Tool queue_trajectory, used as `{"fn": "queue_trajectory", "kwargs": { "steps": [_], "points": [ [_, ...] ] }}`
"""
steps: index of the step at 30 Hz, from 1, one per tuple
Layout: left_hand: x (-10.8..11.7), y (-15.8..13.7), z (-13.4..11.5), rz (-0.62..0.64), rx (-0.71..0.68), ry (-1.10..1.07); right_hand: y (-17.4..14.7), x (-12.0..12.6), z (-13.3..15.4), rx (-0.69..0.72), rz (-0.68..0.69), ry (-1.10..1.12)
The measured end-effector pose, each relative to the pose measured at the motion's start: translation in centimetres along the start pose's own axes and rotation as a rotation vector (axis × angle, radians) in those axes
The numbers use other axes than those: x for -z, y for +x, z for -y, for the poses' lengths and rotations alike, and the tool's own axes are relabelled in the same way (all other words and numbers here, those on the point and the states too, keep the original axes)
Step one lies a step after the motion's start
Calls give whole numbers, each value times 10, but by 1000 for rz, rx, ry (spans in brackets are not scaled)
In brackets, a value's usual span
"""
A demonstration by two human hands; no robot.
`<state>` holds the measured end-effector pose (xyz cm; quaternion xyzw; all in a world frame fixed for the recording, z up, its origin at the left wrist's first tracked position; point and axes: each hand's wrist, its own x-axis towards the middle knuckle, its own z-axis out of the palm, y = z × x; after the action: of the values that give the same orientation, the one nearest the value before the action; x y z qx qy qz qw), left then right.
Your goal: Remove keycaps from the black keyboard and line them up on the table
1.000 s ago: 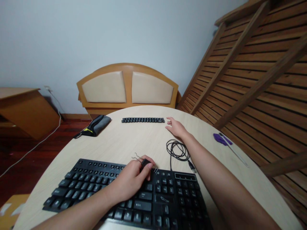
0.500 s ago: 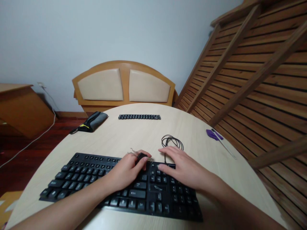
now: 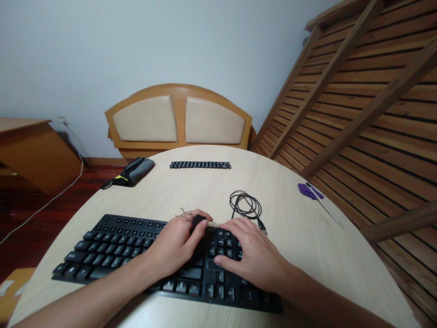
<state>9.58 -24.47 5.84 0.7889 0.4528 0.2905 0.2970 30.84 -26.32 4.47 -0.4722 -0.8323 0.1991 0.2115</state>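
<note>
My left hand (image 3: 180, 234) is closed on a wire keycap puller (image 3: 198, 220), its dark handle between thumb and fingers. Thin wire prongs stick out past the knuckles, and a pale tip like bristles points right. Over the right part of the black keyboard (image 3: 133, 223), my right hand (image 3: 251, 248) is open, thumb apart from the fingers. Its fingertips are by the pale tip; whether they touch it I cannot tell. Keycaps are off along the keyboard's top rows at left. Both hands cover part of the keyboard.
Loose keycaps (image 3: 200, 165) stand in two rows at the back of the round table (image 3: 191, 191). A coiled black cable (image 3: 246, 204) lies behind my right hand. A dark pouch (image 3: 136, 172) is at left; a purple cloth (image 3: 309, 191) and a thin white stick (image 3: 326, 210) lie at right.
My right hand has moved a little left and down, bringing its fingertips close to the puller's pale tip. The cable's plug now shows behind it. My left hand keeps its grip, shifted slightly left.
</note>
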Motion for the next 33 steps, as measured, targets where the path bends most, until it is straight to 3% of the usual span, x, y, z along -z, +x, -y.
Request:
{"fn": "queue_trajectory", "kwargs": {
  "steps": [7,33],
  "points": [
    [-8,-2,-2,11,63,-153,4,1,-6,73,-14,38],
    [-14,-2,7,60,113,-214,5,-2,-15,151,-51,85]
  ]
}}
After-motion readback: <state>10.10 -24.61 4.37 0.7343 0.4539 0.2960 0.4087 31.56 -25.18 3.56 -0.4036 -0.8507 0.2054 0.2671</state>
